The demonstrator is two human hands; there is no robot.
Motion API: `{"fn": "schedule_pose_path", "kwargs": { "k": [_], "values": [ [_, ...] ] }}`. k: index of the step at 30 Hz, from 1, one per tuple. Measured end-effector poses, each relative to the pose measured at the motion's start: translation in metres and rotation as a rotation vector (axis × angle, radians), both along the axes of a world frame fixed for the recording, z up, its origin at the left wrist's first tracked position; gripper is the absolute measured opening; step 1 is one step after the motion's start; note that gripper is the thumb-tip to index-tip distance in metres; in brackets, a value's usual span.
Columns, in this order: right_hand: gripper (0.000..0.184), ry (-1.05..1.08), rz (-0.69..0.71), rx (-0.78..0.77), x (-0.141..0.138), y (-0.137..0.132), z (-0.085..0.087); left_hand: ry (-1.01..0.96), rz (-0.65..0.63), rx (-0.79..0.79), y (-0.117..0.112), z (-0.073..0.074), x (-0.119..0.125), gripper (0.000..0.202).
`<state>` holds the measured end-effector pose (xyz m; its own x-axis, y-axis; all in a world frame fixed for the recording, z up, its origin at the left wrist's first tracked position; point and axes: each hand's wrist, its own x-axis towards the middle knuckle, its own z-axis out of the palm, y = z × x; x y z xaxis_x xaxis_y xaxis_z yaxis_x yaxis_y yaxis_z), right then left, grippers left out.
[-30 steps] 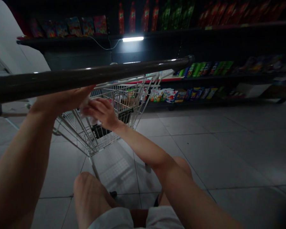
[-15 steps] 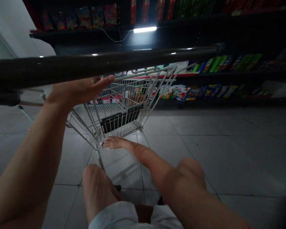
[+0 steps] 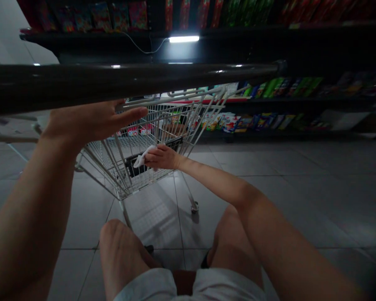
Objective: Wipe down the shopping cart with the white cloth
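My right hand is curled loosely, the fingers closed on a crumpled white cloth whose end pokes out past them; the cloth sits at the wire wall of the cart, just beside a black panel, though I can't tell whether it presses on the wires or only lies near them; my left hand is wide open, fingers straight and holding nothing, just beneath the dark handle; I can't tell whether my palm meets it. The cart stands on smooth tiles, with a caster showing on the floor; neither hand has a firm hold of the frame, so a push from the cloth could roll the cart away from me; my hold on the cloth looks light, so it could slip from my fingers and drop to the tiles; my fingers could catch in the wires if the cart shifted; the light is dim here, so a snag would be hard to spot.
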<state>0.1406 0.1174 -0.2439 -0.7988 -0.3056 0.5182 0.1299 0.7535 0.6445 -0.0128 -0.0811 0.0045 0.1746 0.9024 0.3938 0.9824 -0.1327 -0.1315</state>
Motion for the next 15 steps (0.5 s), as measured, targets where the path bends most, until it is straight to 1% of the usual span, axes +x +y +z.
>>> {"fn": "schedule_pose_path", "kwargs": {
  "k": [1,2,3,4,8,9,10,11,12,13,14,15],
  "values": [
    [0.023,0.021,-0.013,-0.02,0.002,0.0,0.002,-0.007,0.03,0.002,0.0,0.0,0.0,0.091],
    [0.022,0.024,-0.019,-0.048,0.002,0.0,-0.003,-0.012,0.053,0.002,-0.001,0.0,0.001,0.091],
    [0.021,0.008,-0.021,-0.08,0.001,-0.001,-0.013,-0.015,0.067,0.0,0.0,0.001,0.001,0.09],
    [0.02,-0.029,-0.02,-0.114,-0.002,-0.003,-0.028,-0.014,0.07,-0.002,0.0,0.001,0.001,0.089],
    [0.017,-0.281,-0.035,-0.236,-0.011,-0.006,-0.105,0.014,0.114,-0.018,0.002,0.003,0.002,0.092],
    [0.016,-0.317,-0.046,-0.259,-0.01,-0.004,-0.12,0.02,0.13,-0.029,0.003,0.003,0.002,0.093],
    [0.016,-0.332,-0.06,-0.28,-0.007,-0.002,-0.131,0.023,0.143,-0.038,0.003,0.003,0.002,0.094],
    [0.016,-0.33,-0.076,-0.295,-0.002,0.001,-0.138,0.024,0.149,-0.044,0.003,0.002,0.003,0.095],
    [0.017,-0.318,-0.091,-0.306,0.004,0.006,-0.14,0.021,0.151,-0.041,0.002,0.002,0.003,0.095],
    [0.017,-0.306,-0.105,-0.313,0.011,0.011,-0.138,0.019,0.149,-0.032,0.002,0.002,0.003,0.095],
    [0.019,-0.297,-0.12,-0.32,0.019,0.017,-0.132,0.019,0.146,-0.015,0.002,0.001,0.002,0.095],
    [0.021,-0.281,-0.134,-0.328,0.028,0.023,-0.121,0.019,0.141,0.002,0.002,0.0,0.0,0.094]
  ]
}}
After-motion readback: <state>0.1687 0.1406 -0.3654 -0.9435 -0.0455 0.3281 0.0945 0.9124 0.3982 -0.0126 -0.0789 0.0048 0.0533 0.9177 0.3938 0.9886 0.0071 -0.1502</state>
